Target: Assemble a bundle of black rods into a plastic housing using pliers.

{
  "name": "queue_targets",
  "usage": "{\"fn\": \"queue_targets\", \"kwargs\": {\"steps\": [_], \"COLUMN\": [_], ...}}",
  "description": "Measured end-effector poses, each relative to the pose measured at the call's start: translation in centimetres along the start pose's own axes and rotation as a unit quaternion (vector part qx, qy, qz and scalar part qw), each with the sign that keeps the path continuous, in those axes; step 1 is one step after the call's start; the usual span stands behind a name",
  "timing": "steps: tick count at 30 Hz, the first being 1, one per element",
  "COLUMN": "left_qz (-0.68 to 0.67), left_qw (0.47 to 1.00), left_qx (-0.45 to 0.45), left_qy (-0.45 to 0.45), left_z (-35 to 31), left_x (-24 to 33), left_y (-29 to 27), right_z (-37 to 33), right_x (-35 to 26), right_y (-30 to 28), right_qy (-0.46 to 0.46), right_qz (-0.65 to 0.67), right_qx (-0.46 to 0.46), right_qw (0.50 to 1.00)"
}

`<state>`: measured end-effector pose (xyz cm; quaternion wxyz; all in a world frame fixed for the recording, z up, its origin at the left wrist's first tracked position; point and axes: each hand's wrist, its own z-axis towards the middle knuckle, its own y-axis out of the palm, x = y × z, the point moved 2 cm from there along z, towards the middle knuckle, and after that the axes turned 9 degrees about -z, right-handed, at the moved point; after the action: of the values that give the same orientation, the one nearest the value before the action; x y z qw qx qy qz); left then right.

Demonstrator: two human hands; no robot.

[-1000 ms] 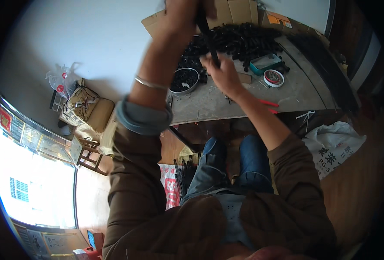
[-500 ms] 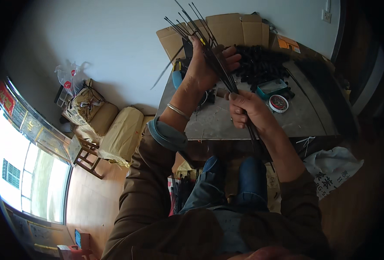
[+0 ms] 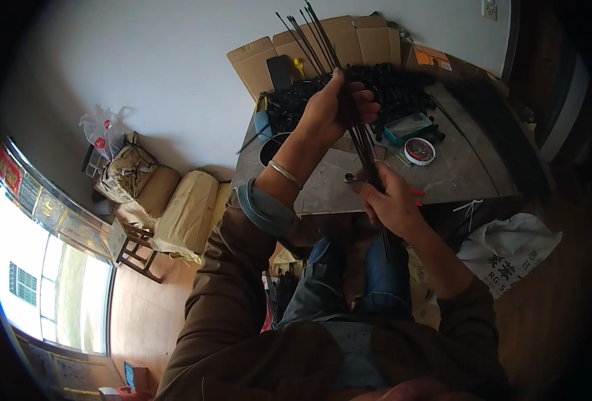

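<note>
a bundle of thin black rods [image 3: 362, 142] is held up at a slant in front of the tbl [image 3: 466, 182], upper ends fanned out toward the wall, lower ends hanging over the r. thigh of the jeans [image 3: 383, 284]. the upper part is cradled in the l. hand [image 3: 344, 107], which is part open: rods are lain across btwn thumb & palm, fingers bent loosely out to the r.; whether they're gripped firmly can't be told. lower down, the rods are gripped by the r. hand [image 3: 391, 197], thumb & fingers closed round them. nr the r. thumb a small round-ended metal thing [image 3: 349, 178] is seen, exact kind can't be told. a bracelet [image 3: 286, 175] is worn on the l. wrist. behind the hands, a pile of black pcs [image 3: 403, 83] is heaped on the tbl, backed by a cardboard sheet [image 3: 343, 41]. to the r., a teal tray [image 3: 396, 138] & a round white tub [image 3: 432, 158] are set close together, w/ the tub nearer the person. a bowl [image 3: 266, 157] is partly hidden by the l. forearm. a printed white bag [image 3: 483, 247] is left on the floor, r. side; a paper-wrapped bale [image 3: 188, 208] is placed nr a wooden stool [image 3: 137, 252], l. side.
</note>
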<state>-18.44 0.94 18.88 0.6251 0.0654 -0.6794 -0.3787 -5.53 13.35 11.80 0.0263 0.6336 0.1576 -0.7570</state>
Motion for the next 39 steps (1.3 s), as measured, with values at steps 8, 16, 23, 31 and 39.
{"fn": "queue_targets", "kwargs": {"steps": [8, 16, 23, 31, 39], "left_qz": [0.087, -0.049, -0.099, -0.026, -0.041], "left_qw": [0.995, 0.998, 0.982, 0.989, 0.998], "left_qx": [-0.036, 0.0, 0.092, 0.087, 0.037], "left_qy": [-0.033, -0.042, 0.13, 0.12, 0.044], "left_z": [-0.8, -1.3, 0.8, 1.7, 0.7], "left_x": [-3.3, -3.4, -2.7, -0.3, -1.1], "left_y": [-0.3, 2.0, 0.5, -2.7, -4.1], "right_z": [-0.1, 0.3, -0.6, -1.2, 2.8], "right_x": [1.6, 1.4, 0.9, 4.1, 12.5], "right_y": [-2.6, -3.0, -1.4, -0.1, -4.9], "right_qy": [-0.06, -0.05, 0.002, 0.044, -0.154], "right_qz": [0.034, -0.045, 0.01, 0.072, -0.546], "right_qx": [0.11, 0.113, 0.062, -0.1, 0.148], "right_qw": [0.992, 0.991, 0.998, 0.991, 0.81]}}
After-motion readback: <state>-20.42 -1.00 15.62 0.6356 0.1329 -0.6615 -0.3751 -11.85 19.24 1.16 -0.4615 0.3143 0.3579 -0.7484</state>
